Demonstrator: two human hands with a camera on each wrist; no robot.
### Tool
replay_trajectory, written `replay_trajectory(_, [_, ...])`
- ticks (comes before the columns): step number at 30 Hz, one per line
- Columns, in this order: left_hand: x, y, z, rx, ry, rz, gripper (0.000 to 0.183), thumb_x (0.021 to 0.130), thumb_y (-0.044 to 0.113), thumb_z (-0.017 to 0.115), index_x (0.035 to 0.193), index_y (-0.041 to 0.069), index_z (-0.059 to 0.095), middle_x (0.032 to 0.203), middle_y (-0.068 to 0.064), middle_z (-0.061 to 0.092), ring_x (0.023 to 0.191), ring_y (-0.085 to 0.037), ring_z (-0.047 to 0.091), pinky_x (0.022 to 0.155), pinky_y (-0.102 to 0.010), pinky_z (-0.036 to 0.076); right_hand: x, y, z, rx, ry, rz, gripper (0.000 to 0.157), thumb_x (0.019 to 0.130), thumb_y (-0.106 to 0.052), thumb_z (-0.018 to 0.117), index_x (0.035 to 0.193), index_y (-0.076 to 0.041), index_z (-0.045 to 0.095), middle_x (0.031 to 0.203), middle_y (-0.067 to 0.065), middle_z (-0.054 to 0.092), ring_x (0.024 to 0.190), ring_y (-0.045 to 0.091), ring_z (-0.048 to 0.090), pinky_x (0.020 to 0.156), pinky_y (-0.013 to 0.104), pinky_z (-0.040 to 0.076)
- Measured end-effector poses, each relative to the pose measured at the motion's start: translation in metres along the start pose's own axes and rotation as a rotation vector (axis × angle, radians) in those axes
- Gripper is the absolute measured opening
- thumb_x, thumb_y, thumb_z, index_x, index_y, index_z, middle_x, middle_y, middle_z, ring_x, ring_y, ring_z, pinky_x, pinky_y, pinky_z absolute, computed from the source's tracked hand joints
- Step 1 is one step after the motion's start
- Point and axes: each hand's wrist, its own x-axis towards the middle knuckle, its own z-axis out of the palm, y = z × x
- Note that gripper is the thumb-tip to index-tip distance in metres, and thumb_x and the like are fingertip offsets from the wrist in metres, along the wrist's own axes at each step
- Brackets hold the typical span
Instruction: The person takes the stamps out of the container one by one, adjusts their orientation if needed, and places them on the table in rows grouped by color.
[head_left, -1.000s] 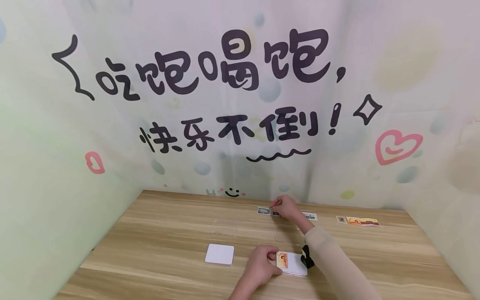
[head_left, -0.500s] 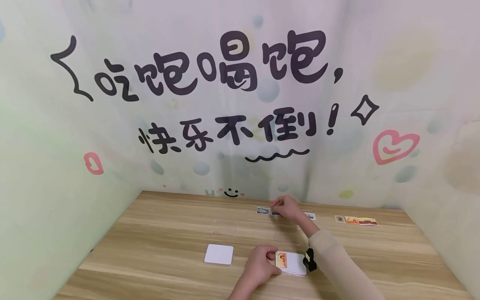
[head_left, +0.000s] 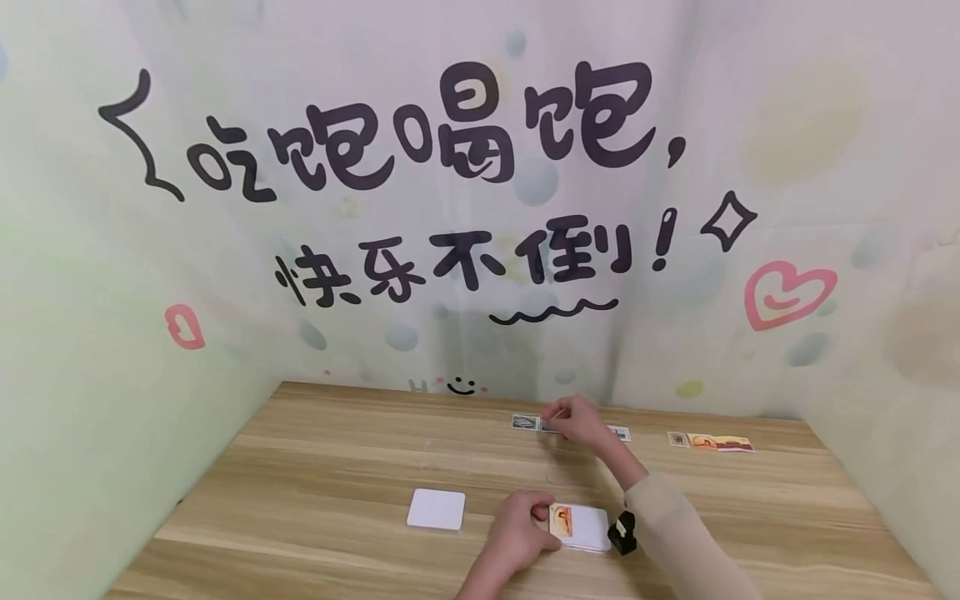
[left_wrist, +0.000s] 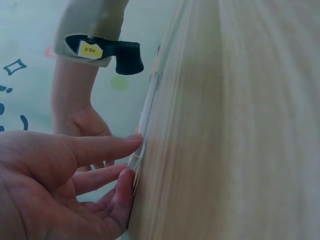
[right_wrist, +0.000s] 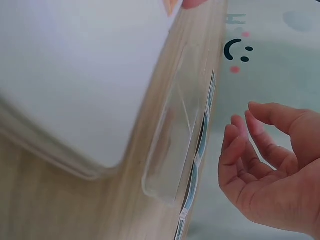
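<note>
My left hand (head_left: pixel 521 525) grips the left edge of a stack of white cards (head_left: pixel 590 528), thumb on the near side and fingers on the far side. An orange picture stamp (head_left: pixel 561 522) lies on the left part of its top face. Farther back, my right hand (head_left: pixel 581 423) hovers at a row of small blue-green stamps (head_left: pixel 526 422), hiding the middle ones. In the right wrist view the right hand (right_wrist: pixel 280 165) has loosely bent fingers, thumb and forefinger tips close, and nothing visible between them. The left wrist view shows the stack edge-on (left_wrist: pixel 149 102).
A second white card (head_left: pixel 437 509) lies to the left. Two clear plastic pieces (head_left: pixel 448 456) lie between the cards and the stamps. More stamps (head_left: pixel 712 442), mostly orange, lie at the back right. A printed cloth (head_left: pixel 465 350) stands behind the table (head_left: pixel 315 467).
The right forearm and its black wrist mount have shifted slightly right and toward me, while the right fingertips stay at the stamp row. The left hand keeps its hold on the cards.
</note>
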Motion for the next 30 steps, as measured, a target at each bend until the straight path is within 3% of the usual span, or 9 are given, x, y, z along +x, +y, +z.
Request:
replay_trajectory(9, [0.001, 0.0, 0.0, 0.002, -0.001, -0.011, 0.048, 0.071, -0.012, 0.087, 0.116, -0.008, 0.074, 0.087, 0.0, 0.061, 0.08, -0.013, 0.051, 0.071, -0.026, 0.047, -0.008, 0.003, 0.001, 0.006, 0.016, -0.012, 0.012, 0.097, -0.002, 0.069, 0.103, 0.008, 0.072, 0.088, 0.01, 0.069, 0.07, 0.018, 0.057, 0.062, 0.029, 0.049])
replay_trajectory(17, [0.0, 0.0, 0.0, 0.016, 0.003, -0.005, 0.047, 0.071, -0.012, 0.088, 0.116, -0.007, 0.075, 0.087, 0.0, 0.061, 0.079, -0.012, 0.051, 0.07, -0.026, 0.047, -0.019, -0.002, 0.001, 0.01, 0.013, -0.024, 0.01, 0.096, -0.001, 0.069, 0.101, 0.006, 0.072, 0.091, 0.012, 0.07, 0.078, 0.025, 0.064, 0.064, 0.03, 0.052])
replay_trajectory(30, [0.002, -0.001, 0.001, -0.004, -0.001, 0.004, 0.048, 0.069, -0.015, 0.087, 0.115, -0.009, 0.074, 0.087, 0.0, 0.06, 0.079, -0.011, 0.051, 0.069, -0.025, 0.048, -0.029, 0.0, 0.002, 0.0, 0.017, -0.051, 0.011, 0.094, -0.001, 0.072, 0.102, 0.006, 0.073, 0.092, 0.01, 0.071, 0.074, 0.018, 0.062, 0.063, 0.028, 0.052])
